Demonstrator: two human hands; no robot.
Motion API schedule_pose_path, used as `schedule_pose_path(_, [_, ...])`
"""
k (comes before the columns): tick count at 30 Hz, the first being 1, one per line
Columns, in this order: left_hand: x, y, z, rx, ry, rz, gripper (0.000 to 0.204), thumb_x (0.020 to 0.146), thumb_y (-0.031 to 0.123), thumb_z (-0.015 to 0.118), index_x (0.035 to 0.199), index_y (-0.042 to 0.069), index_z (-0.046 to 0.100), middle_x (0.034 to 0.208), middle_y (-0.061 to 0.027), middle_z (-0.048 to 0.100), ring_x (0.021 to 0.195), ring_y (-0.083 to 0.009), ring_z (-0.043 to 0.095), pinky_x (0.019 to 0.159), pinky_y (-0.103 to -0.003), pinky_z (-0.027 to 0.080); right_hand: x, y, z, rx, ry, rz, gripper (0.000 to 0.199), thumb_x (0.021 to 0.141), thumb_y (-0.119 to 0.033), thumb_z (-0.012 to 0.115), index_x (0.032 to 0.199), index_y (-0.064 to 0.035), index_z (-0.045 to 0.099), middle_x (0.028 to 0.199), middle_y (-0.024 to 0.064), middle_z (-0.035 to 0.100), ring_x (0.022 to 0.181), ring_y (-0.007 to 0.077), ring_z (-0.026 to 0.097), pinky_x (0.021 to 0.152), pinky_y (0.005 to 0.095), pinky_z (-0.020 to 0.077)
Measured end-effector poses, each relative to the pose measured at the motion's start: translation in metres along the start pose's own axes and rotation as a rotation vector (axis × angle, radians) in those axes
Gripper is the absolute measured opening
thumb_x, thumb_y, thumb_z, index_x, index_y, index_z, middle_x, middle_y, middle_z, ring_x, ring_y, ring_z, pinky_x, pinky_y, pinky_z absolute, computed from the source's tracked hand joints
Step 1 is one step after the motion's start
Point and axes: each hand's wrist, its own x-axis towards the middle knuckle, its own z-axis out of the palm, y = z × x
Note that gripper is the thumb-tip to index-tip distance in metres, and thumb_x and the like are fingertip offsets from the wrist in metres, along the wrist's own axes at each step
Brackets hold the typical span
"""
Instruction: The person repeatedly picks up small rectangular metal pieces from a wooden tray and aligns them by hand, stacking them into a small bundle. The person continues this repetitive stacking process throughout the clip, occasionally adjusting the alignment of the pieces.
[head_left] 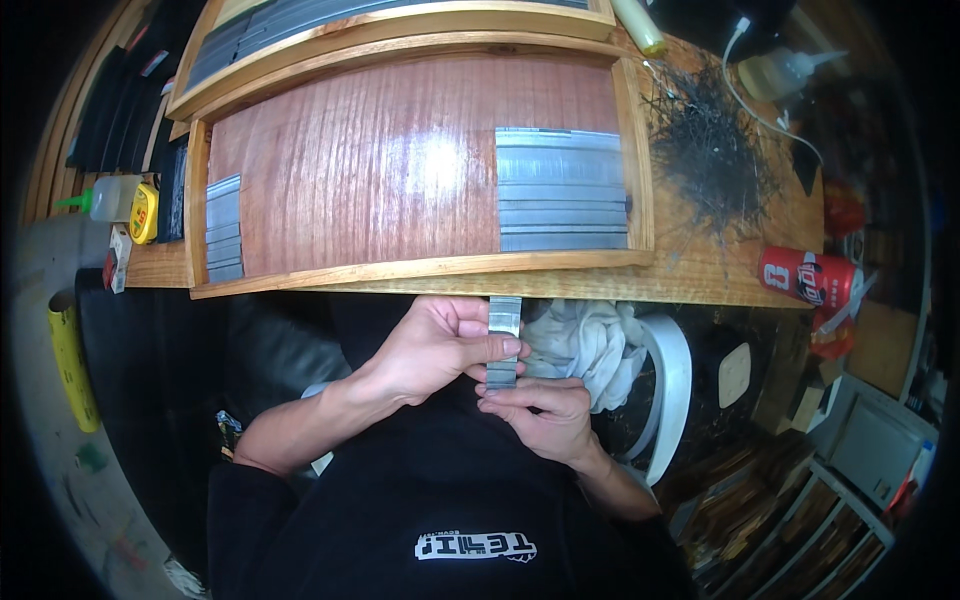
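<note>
Both hands, left [435,345] and right [540,410], pinch a grey strip [503,340] below the desk [700,270] edge. The tray [400,268] holds strips [560,190] at both ends, perhaps a third filled; middle bare.

Can: a red drink can [808,277] with white markings is lying on its side at the bench's [700,272] right end.
Bottle: a clear squeeze bottle [108,198] with a green tip is lying at the left.

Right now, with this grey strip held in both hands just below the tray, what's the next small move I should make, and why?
Probably lift the grey strip up and over the tray's front rim toward the stack of grey strips at the right end. Both the left hand and the right hand pinch it just below the rim, and matching strips already lie flat there, with bare wood beside them.
</note>
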Motion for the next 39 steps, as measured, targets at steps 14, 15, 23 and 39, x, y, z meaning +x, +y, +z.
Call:
schedule_pose_path(14, [-0.026,-0.018,0.01,0.022,-0.01,0.073,0.017,0.098,0.0,0.071,0.115,-0.002,0.072,0.103,-0.0134,0.078,0.095,-0.0208,0.077,0.079,-0.029,0.064,0.036,-0.024,-0.036,1.295,-0.095,0.014,0.075,0.102,-0.07,0.042,0.131,-0.0017,0.055,0.152,0.0235,0.044,0.155,0.0474,0.019,0.12,0.0764,0.0135])
schedule_pose_path(15, [-0.027,-0.019,0.009,0.037,-0.011,0.068,0.017,0.098,0.0,0.071,0.115,-0.002,0.072,0.103,-0.0136,0.078,0.095,-0.0211,0.077,0.079,-0.03,0.064,0.037,-0.023,-0.035,1.301,-0.083,-0.009,0.075,0.102,-0.07,0.042,0.13,-0.0019,0.056,0.15,0.0233,0.045,0.155,0.0475,0.02,0.12,0.0764,0.0136])
schedule_pose_path(23, [-0.027,-0.011,0.012,-0.019,-0.047,0.022,0.017,0.097,0.0,0.071,0.114,-0.002,0.072,0.103,-0.0146,0.078,0.092,-0.0225,0.078,0.077,-0.031,0.065,0.028,-0.02,-0.031,1.257,-0.061,0.037,0.07,0.102,-0.07,0.042,0.122,-0.0051,0.059,0.136,0.0184,0.055,0.153,0.0436,0.027,0.121,0.0768,0.0094])
schedule_pose_path(39, [0.024,-0.069,-0.022,-0.003,0.099,-0.1,0.012,0.086,0.004,0.085,0.089,0.005,0.073,0.087,-0.0051,0.077,0.083,-0.0139,0.076,0.062,-0.024,0.053,0.028,0.047,-0.07,-0.849,0.105,0.203,0.036,0.076,-0.019,0.087,0.105,-0.0012,0.076,0.117,0.0237,0.066,0.114,0.0398,0.059,0.101,0.045,0.0466])
